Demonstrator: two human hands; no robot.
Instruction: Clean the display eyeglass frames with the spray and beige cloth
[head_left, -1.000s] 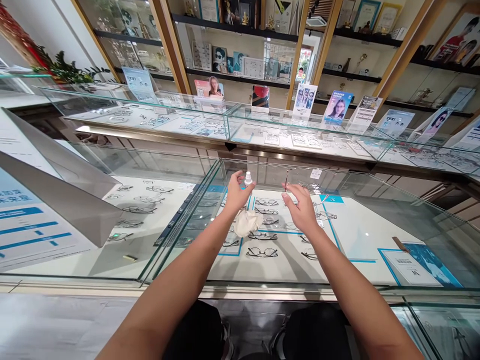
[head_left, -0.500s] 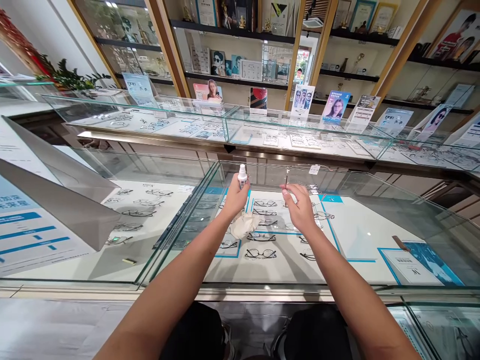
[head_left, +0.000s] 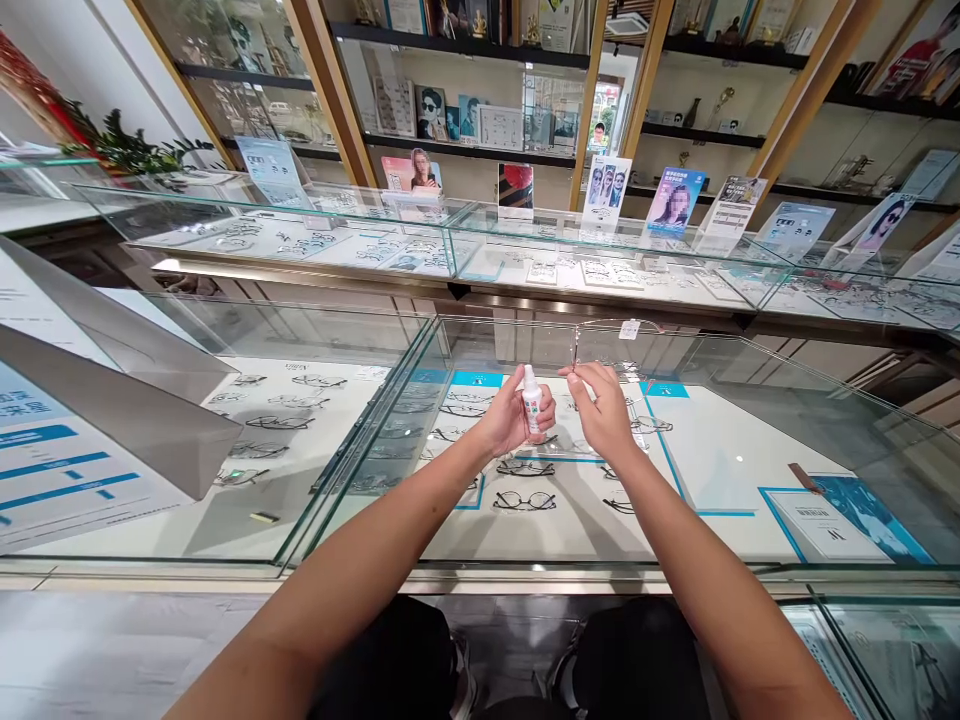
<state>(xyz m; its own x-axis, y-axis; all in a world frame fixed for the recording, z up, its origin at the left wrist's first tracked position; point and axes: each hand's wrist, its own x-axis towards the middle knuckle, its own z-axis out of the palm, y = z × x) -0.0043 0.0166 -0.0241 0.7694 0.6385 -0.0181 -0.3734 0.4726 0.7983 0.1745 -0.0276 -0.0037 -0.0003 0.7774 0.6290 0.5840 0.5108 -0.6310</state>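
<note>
My left hand (head_left: 511, 415) is wrapped round a small white spray bottle (head_left: 532, 400), which stands nearly upright with its label showing. Just to the right, my right hand (head_left: 602, 408) pinches a thin-framed pair of glasses (head_left: 576, 345) by one side; a white tag (head_left: 629, 329) hangs from the frame. The two hands are close together but apart, above the glass display case (head_left: 450, 568). Below them, inside the case, lie several pairs of glasses, among them a dark round pair (head_left: 524, 501).
On the left, large folded white signs (head_left: 90, 440) stand on the glass. A second glass case (head_left: 480, 290) with more eyewear and upright cards runs across behind. Inside the near case at the right lies a blue and white card (head_left: 825, 525).
My left hand has moved right and down with the bottle, towards my right hand, and has turned so that its fingers show. The pale cloth seen below it earlier is no longer visible.
</note>
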